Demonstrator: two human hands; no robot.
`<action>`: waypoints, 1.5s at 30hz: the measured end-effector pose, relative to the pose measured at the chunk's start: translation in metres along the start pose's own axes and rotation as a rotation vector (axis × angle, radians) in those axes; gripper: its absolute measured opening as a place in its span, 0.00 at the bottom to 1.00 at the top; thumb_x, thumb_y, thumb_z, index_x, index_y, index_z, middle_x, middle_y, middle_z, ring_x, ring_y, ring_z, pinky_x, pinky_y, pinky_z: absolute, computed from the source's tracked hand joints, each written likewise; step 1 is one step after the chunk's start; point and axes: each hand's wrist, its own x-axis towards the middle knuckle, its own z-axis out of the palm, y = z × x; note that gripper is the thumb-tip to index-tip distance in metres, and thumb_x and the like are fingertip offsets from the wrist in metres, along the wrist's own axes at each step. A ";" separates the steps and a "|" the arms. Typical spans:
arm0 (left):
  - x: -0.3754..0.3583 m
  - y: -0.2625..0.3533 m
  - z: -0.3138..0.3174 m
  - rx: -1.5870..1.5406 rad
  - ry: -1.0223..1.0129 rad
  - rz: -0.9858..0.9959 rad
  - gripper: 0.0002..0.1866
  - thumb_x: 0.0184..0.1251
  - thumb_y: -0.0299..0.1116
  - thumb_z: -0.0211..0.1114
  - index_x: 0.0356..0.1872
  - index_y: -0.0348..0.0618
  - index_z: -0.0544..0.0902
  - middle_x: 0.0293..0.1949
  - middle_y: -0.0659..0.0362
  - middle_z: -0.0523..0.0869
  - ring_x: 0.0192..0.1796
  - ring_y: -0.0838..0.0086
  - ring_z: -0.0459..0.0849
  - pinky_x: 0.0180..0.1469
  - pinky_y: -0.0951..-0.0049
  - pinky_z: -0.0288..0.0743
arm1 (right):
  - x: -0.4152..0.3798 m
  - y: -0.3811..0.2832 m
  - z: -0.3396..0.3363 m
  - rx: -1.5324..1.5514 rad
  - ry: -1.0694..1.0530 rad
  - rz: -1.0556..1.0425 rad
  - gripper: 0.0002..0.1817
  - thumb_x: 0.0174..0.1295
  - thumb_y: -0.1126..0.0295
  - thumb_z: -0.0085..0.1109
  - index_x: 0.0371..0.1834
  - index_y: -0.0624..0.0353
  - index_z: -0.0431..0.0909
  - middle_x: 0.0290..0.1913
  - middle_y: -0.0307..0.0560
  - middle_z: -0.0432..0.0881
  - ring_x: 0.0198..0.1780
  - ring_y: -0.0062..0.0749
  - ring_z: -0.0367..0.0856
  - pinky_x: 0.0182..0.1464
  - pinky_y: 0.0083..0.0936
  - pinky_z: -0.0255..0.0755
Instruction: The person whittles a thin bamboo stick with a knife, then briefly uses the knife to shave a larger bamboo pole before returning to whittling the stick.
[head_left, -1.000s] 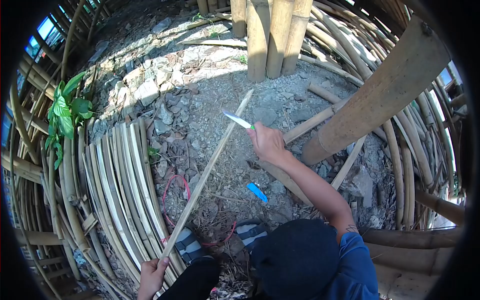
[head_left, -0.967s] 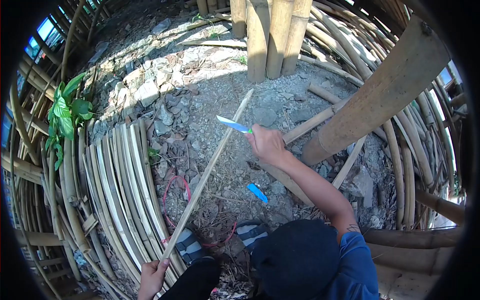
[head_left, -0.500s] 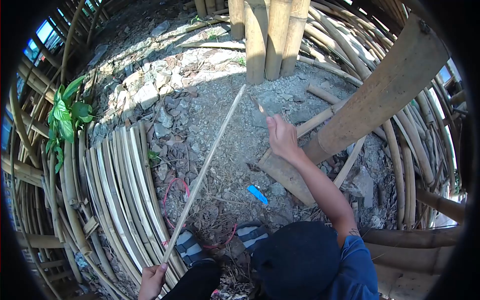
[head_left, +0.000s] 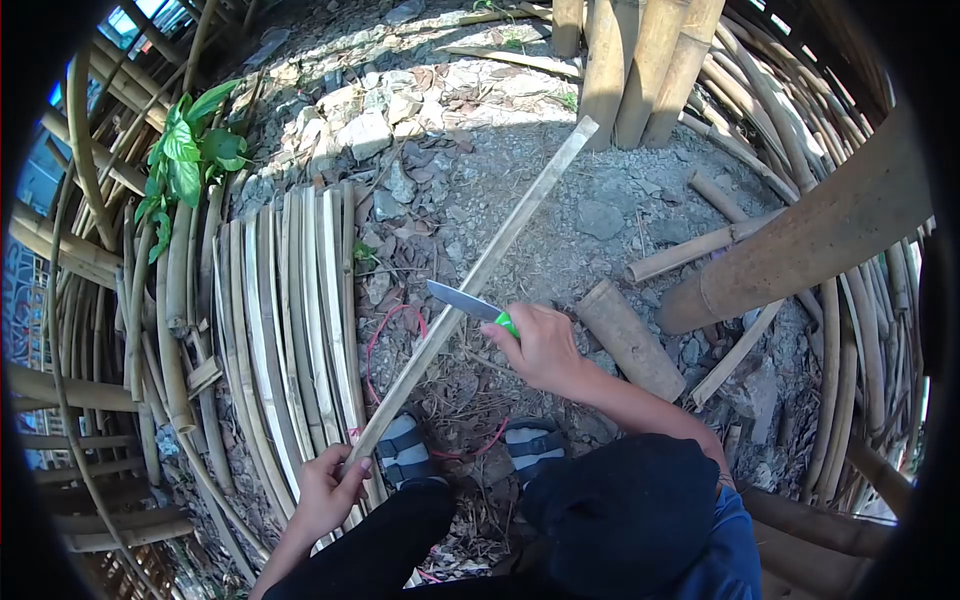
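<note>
A: Head view, entry one. What do I log for the left hand [head_left: 325, 490]?

B: Its grip is closed round the near end of a long bamboo strip [head_left: 480, 275]. The strip slants up from near left to far right over the gravel ground [head_left: 560, 215], its far tip close to the upright bamboo posts [head_left: 640, 60].

A: And the right hand [head_left: 545, 345]?

B: Closed on a knife [head_left: 470, 302] with a green handle; the blade points left and meets the strip about halfway along, edge against it.

A: Surroundings as I see them?

B: A curved stack of split bamboo slats [head_left: 290, 300] lies left of the strip. A short bamboo log [head_left: 630, 340] lies just right of the right hand. A red cord [head_left: 385, 330] loops on the ground under the strip. Two striped sandals [head_left: 405, 450] show near, between the hands. A green plant [head_left: 185, 150] stands far left.
</note>
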 end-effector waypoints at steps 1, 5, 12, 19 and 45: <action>0.005 -0.006 -0.001 0.056 -0.022 0.042 0.10 0.79 0.33 0.63 0.44 0.35 0.78 0.30 0.60 0.85 0.24 0.84 0.78 0.26 0.79 0.72 | -0.005 -0.012 0.008 0.056 0.017 -0.068 0.21 0.70 0.55 0.65 0.29 0.61 0.72 0.23 0.54 0.79 0.24 0.55 0.79 0.29 0.46 0.71; 0.013 0.027 0.014 0.141 0.084 0.133 0.13 0.80 0.33 0.61 0.51 0.31 0.82 0.29 0.58 0.86 0.31 0.82 0.82 0.35 0.77 0.77 | -0.023 -0.056 0.041 0.212 -0.252 -0.093 0.22 0.70 0.52 0.63 0.32 0.61 0.71 0.26 0.56 0.82 0.27 0.57 0.84 0.28 0.48 0.73; 0.023 0.037 0.030 0.108 0.081 0.224 0.14 0.82 0.33 0.57 0.53 0.30 0.82 0.31 0.61 0.86 0.30 0.85 0.76 0.33 0.78 0.71 | -0.027 -0.099 0.062 0.261 -0.335 -0.017 0.24 0.74 0.51 0.57 0.32 0.63 0.72 0.18 0.58 0.80 0.18 0.59 0.80 0.22 0.52 0.72; 0.022 0.040 0.032 0.154 0.087 0.258 0.13 0.82 0.32 0.57 0.50 0.30 0.83 0.29 0.60 0.85 0.30 0.85 0.76 0.32 0.77 0.71 | -0.040 -0.101 0.067 0.243 -0.248 -0.095 0.23 0.75 0.53 0.56 0.31 0.63 0.72 0.18 0.59 0.80 0.17 0.57 0.80 0.21 0.52 0.72; 0.016 0.046 0.032 0.233 0.169 0.193 0.12 0.80 0.30 0.57 0.40 0.30 0.83 0.23 0.58 0.81 0.25 0.81 0.72 0.28 0.70 0.66 | -0.011 -0.068 0.057 0.204 -0.308 0.121 0.25 0.77 0.53 0.51 0.30 0.66 0.75 0.18 0.63 0.80 0.21 0.62 0.82 0.25 0.53 0.74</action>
